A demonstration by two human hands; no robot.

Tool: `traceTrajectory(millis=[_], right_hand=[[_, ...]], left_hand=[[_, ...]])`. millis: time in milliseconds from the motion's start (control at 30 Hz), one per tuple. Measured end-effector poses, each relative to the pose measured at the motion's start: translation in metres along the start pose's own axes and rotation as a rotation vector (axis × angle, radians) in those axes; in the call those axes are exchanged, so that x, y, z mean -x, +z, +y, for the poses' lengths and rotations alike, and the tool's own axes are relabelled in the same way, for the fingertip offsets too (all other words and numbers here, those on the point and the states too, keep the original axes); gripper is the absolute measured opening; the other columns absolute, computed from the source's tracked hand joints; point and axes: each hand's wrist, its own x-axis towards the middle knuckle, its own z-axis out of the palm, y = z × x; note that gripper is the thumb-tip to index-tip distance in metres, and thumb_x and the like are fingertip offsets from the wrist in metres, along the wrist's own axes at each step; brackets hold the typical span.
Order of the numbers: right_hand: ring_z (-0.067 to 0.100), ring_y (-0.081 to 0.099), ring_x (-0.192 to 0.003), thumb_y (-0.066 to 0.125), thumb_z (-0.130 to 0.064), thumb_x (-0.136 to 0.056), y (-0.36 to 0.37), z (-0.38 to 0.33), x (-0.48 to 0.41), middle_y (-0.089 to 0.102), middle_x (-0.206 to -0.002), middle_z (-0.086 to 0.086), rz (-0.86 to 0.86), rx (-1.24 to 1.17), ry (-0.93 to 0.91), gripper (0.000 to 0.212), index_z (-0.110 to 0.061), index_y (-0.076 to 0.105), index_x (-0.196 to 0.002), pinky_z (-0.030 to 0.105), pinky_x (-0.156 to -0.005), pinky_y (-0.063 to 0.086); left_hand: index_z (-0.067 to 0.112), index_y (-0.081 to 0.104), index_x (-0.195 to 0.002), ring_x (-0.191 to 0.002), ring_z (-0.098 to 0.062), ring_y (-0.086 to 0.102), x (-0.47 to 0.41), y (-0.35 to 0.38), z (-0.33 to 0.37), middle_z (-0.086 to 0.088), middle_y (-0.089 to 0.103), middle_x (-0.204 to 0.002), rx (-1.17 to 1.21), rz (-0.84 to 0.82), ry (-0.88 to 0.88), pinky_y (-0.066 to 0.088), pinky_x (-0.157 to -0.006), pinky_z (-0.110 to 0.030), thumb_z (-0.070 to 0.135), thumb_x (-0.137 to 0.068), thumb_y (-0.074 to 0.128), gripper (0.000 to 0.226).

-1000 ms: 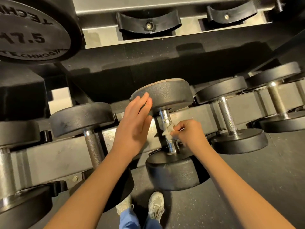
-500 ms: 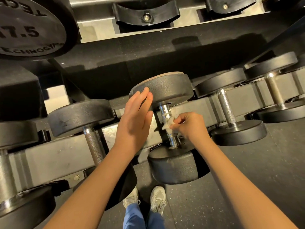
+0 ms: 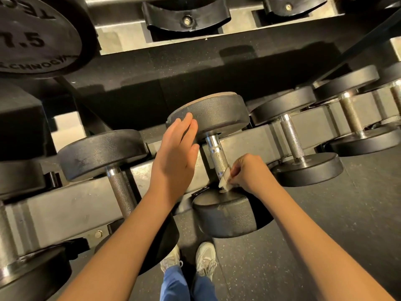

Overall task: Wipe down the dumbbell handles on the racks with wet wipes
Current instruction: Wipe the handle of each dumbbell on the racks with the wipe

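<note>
White crumpled wet wipe [image 3: 225, 181] is pinched in the right hand [image 3: 249, 173] and pressed to the lower end of the knurled chrome handle [image 3: 217, 157] of the black rubber-headed dumbbell [image 3: 225, 215], whose upper head is steadied by the flat, straight-fingered left hand [image 3: 175, 149]. Because the dumbbell is only braced on the grey steel rack rail [image 3: 65, 210], not gripped, it could be rolled by a hard stroke, and the wipe could be snagged on the knurling.

The ground is covered by dark speckled rubber flooring [image 3: 360, 200]. Black curved cradles [image 3: 208, 18] are bolted above a scuffed grey steel rack beam [image 3: 65, 209], touched by warm light.
</note>
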Motion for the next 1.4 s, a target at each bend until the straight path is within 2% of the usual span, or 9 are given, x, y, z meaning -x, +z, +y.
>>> traceTrajectory(millis=[200, 300, 467, 600, 767, 933, 1133, 1267, 1400], right_hand=[[0.013, 0.059, -0.066, 0.075, -0.005, -0.077, 0.009, -0.008, -0.004, 0.060, -0.068, -0.002, 0.375, -0.332, -0.202, 0.022, -0.016, 0.060, -0.065, 0.029, -0.069, 0.054], [0.012, 0.057, -0.065, 0.075, -0.010, -0.079, 0.007, -0.015, -0.009, 0.061, -0.070, 0.000, 0.482, -0.498, -0.252, 0.014, -0.015, 0.063, -0.073, 0.015, -0.060, 0.045], [0.014, 0.061, -0.077, 0.073, -0.011, -0.082, 0.011, -0.012, -0.006, 0.064, -0.086, 0.001, 0.413, -0.555, -0.231, 0.012, -0.008, 0.071, -0.093, 0.021, -0.073, 0.048], [0.012, 0.059, -0.083, 0.072, -0.004, -0.081, 0.010, 0.002, 0.009, 0.061, -0.092, -0.002, 0.284, -0.395, -0.218, 0.016, -0.009, 0.073, -0.096, 0.015, -0.074, 0.044], [0.016, 0.062, -0.074, 0.073, 0.001, -0.076, 0.010, 0.012, 0.025, 0.063, -0.081, 0.002, 0.330, -0.499, -0.395, 0.023, -0.013, 0.059, -0.087, 0.013, -0.065, 0.049], [0.011, 0.063, -0.079, 0.069, 0.001, -0.081, 0.010, 0.017, 0.029, 0.064, -0.084, -0.004, 0.362, -0.606, -0.452, 0.020, -0.014, 0.060, -0.092, 0.010, -0.069, 0.050], [0.010, 0.057, -0.099, 0.061, -0.020, -0.091, 0.026, 0.040, 0.041, 0.062, -0.105, -0.007, 0.538, -0.532, -0.388, 0.026, -0.017, 0.063, -0.117, 0.025, -0.084, 0.045], [0.013, 0.053, -0.112, 0.053, -0.026, -0.095, 0.039, 0.043, 0.043, 0.064, -0.117, -0.002, 0.565, -0.483, -0.366, 0.028, -0.016, 0.063, -0.119, 0.029, -0.090, 0.042], [0.014, 0.055, -0.110, 0.051, -0.027, -0.096, 0.040, 0.043, 0.042, 0.065, -0.117, -0.002, 0.576, -0.457, -0.365, 0.028, -0.015, 0.064, -0.118, 0.032, -0.091, 0.044]], left_hand=[[0.005, 0.037, -0.144, -0.141, -0.024, 0.026, 0.000, 0.001, -0.003, -0.009, 0.035, -0.151, 0.028, 0.011, 0.004, 0.010, -0.113, -0.022, 0.006, -0.095, 0.048, 0.050], [0.003, 0.038, -0.143, -0.140, -0.026, 0.028, 0.001, 0.002, -0.004, -0.011, 0.036, -0.150, 0.014, 0.001, 0.006, 0.012, -0.113, -0.025, 0.006, -0.094, 0.049, 0.050], [0.001, 0.046, -0.137, -0.132, -0.030, 0.041, 0.003, 0.006, -0.005, -0.015, 0.047, -0.141, 0.015, 0.045, -0.014, 0.027, -0.108, -0.031, 0.004, -0.090, 0.057, 0.049], [0.006, 0.063, -0.115, -0.102, -0.023, 0.056, 0.029, 0.013, 0.000, -0.009, 0.059, -0.109, -0.057, 0.026, 0.079, 0.051, -0.088, -0.036, 0.015, -0.092, 0.044, 0.030], [0.013, 0.058, -0.129, -0.112, -0.013, 0.052, 0.030, 0.035, 0.013, 0.001, 0.057, -0.126, 0.251, -0.183, 0.002, 0.038, -0.094, -0.019, 0.016, -0.089, 0.060, 0.041], [0.008, 0.068, -0.086, -0.075, -0.011, 0.053, 0.012, 0.048, 0.016, 0.000, 0.059, -0.086, 0.288, -0.123, -0.013, 0.040, -0.068, -0.017, 0.017, -0.084, 0.062, 0.011], [0.019, 0.055, -0.081, -0.070, -0.005, 0.054, 0.013, 0.055, 0.016, 0.010, 0.056, -0.073, 0.357, 0.154, -0.279, 0.040, -0.060, -0.017, 0.016, -0.093, 0.056, 0.012], [0.009, 0.052, -0.066, -0.055, -0.013, 0.046, 0.010, 0.072, 0.017, 0.000, 0.050, -0.056, 0.311, 0.087, -0.333, 0.034, -0.053, -0.029, 0.019, -0.094, 0.055, 0.029], [0.026, 0.028, -0.054, -0.047, -0.007, 0.034, 0.017, 0.074, 0.014, 0.008, 0.031, -0.048, 0.273, -0.058, -0.409, 0.021, -0.050, -0.023, 0.026, -0.091, 0.056, 0.047]])
